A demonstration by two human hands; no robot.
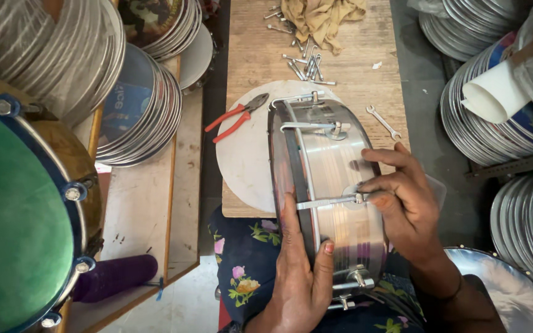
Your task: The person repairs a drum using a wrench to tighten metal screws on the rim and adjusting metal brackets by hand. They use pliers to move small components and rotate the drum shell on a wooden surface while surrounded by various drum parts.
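Left hand [300, 271]: bottom centre, fingers clamped over the drum shell [334, 185] rim, held on edge.
Right hand [402, 203]: fingers pinching the tension rod [328, 201]; a slip could cross-thread it.
Bench [365, 68]: pliers [235, 117], wrench [384, 122] near edges, may drop.

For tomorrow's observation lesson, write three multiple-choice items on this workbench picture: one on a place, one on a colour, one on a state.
1. Where do the pliers lie?
A on the white disc
B on the floor
C in a hand

2. What colour are the pliers' handles?
A blue
B red
C green

3. How does the drum stand?
A flat, skin up
B on its rim, shell up
C hung from a hook

Answers:
1 A, they rest across the disc's edge.
2 B, both handles are red.
3 B, left hand and right hand steady it on edge.
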